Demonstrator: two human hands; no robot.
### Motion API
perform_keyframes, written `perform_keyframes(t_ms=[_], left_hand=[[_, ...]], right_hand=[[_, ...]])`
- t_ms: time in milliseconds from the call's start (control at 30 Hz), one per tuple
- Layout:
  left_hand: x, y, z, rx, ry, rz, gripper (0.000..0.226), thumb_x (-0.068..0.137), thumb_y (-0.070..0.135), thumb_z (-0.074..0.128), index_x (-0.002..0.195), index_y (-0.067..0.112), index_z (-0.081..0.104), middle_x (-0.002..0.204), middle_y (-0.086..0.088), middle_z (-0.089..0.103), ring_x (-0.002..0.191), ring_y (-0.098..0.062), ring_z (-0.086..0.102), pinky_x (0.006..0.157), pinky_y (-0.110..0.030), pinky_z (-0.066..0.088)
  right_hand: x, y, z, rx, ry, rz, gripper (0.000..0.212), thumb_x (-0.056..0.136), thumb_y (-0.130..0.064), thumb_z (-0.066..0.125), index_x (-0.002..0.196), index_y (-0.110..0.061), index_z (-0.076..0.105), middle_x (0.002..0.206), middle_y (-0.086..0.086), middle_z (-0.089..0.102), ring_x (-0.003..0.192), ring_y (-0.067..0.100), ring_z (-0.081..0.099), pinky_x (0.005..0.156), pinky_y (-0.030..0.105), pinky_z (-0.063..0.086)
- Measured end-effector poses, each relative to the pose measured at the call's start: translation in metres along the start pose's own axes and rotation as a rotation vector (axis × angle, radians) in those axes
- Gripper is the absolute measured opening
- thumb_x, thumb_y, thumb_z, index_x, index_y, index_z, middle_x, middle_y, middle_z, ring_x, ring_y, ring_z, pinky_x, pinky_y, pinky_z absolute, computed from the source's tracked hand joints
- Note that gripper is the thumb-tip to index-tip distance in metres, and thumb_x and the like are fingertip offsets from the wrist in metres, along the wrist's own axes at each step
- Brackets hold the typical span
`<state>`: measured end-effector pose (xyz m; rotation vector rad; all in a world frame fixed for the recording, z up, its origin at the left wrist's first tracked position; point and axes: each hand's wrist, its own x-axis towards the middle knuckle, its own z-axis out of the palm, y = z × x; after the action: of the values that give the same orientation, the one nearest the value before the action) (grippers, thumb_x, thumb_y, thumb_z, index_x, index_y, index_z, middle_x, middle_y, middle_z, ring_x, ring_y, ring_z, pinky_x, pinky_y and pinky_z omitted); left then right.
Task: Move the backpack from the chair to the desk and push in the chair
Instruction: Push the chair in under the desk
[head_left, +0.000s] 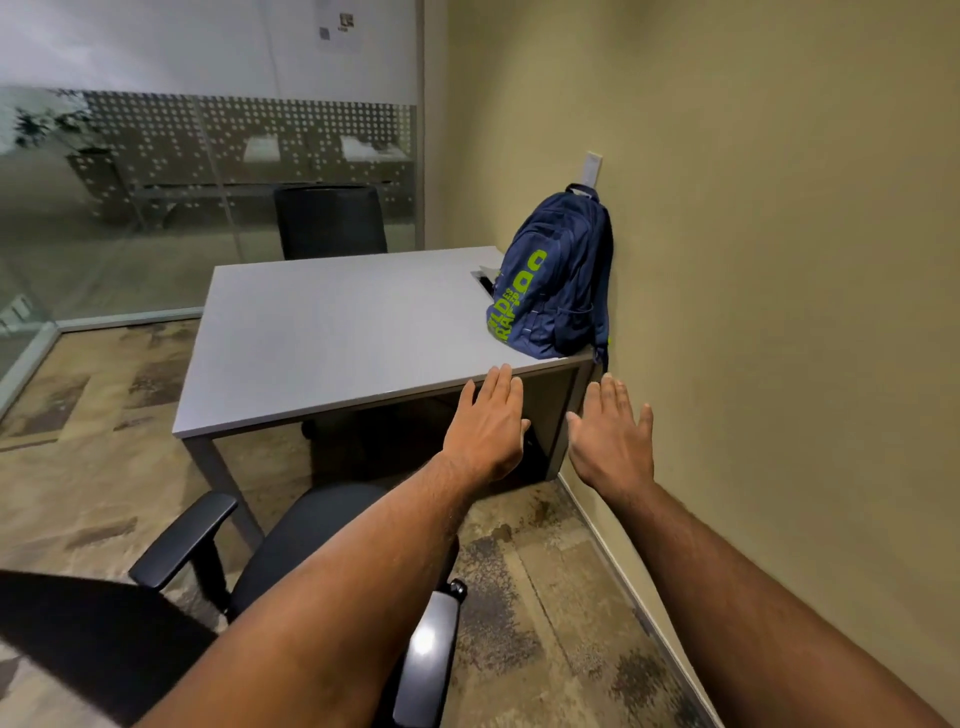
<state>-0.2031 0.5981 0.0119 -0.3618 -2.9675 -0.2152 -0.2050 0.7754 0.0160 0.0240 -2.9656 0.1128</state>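
The backpack (553, 280) stands on the desk (322, 332), beyond both empty, spread hands (488, 426); the chair (311, 540) sits below them, unpushed; a skewed shove risks its armrest striking the desk leg.

The navy backpack (553, 283) stands upright on my grey desk (322, 332), at its right corner against the wall (753, 234). My left hand (485, 428) and right hand (613, 439) hover flat and empty, near the desk's near edge. The black chair (311, 525) sits near me, not pushed in.
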Motion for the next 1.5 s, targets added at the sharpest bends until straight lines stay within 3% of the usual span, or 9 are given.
perform_keyframes(t_ms=[500, 567, 733, 867, 1100, 1500], left_hand=[[-0.071, -0.026, -0.012, -0.016, 0.003, -0.045, 0.065, 0.106, 0.037, 0.034, 0.159, 0.006, 0.012, 0.169, -0.015, 0.003, 0.156, -0.028, 0.000, 0.124, -0.052, 0.008], [-0.112, -0.082, -0.016, -0.029, 0.005, 0.100, 0.065, 0.106, 0.037, 0.035, 0.159, 0.006, 0.012, 0.169, -0.015, 0.004, 0.156, -0.028, 0.001, 0.124, -0.053, 0.009], [-0.119, -0.091, -0.017, -0.011, 0.009, 0.068, 0.066, 0.106, 0.037, 0.034, 0.159, 0.005, 0.012, 0.169, -0.015, 0.004, 0.156, -0.028, 0.000, 0.123, -0.053, 0.009], [-0.156, -0.122, -0.018, -0.003, -0.001, 0.181, 0.066, 0.106, 0.038, 0.033, 0.159, 0.005, 0.011, 0.169, -0.014, 0.004, 0.156, -0.028, 0.000, 0.123, -0.053, 0.008], [-0.220, -0.173, -0.029, -0.020, -0.063, 0.230, 0.065, 0.107, 0.037, 0.032, 0.160, 0.007, 0.010, 0.170, -0.013, 0.001, 0.156, -0.026, -0.002, 0.123, -0.051, 0.007], [-0.314, -0.258, -0.045, 0.005, -0.067, 0.093, 0.064, 0.107, 0.039, 0.029, 0.161, 0.011, 0.007, 0.170, -0.011, -0.003, 0.156, -0.025, -0.006, 0.123, -0.049, 0.001]], right_hand=[[-0.056, -0.041, 0.007, 0.008, -0.052, -0.009, 0.064, 0.106, -0.043, 0.028, 0.159, -0.008, 0.021, 0.170, 0.013, 0.015, 0.157, 0.027, 0.013, 0.121, 0.059, 0.015], [-0.111, -0.110, 0.003, -0.012, -0.002, 0.108, 0.064, 0.106, -0.043, 0.028, 0.160, -0.009, 0.021, 0.171, 0.013, 0.015, 0.157, 0.027, 0.012, 0.122, 0.058, 0.014], [-0.118, -0.124, 0.000, -0.036, -0.022, 0.095, 0.063, 0.106, -0.042, 0.029, 0.159, -0.008, 0.021, 0.170, 0.013, 0.015, 0.157, 0.027, 0.012, 0.121, 0.058, 0.015], [-0.156, -0.166, 0.004, -0.035, -0.021, 0.170, 0.064, 0.107, -0.043, 0.027, 0.160, -0.009, 0.018, 0.171, 0.013, 0.012, 0.158, 0.026, 0.009, 0.123, 0.058, 0.012], [-0.220, -0.225, 0.004, -0.021, -0.021, 0.235, 0.062, 0.107, -0.042, 0.027, 0.159, -0.010, 0.021, 0.171, 0.013, 0.013, 0.157, 0.027, 0.011, 0.123, 0.059, 0.012], [-0.261, -0.297, 0.026, -0.015, -0.077, 0.105, 0.062, 0.106, -0.043, 0.029, 0.160, -0.011, 0.021, 0.171, 0.010, 0.014, 0.158, 0.026, 0.009, 0.122, 0.059, 0.012]])
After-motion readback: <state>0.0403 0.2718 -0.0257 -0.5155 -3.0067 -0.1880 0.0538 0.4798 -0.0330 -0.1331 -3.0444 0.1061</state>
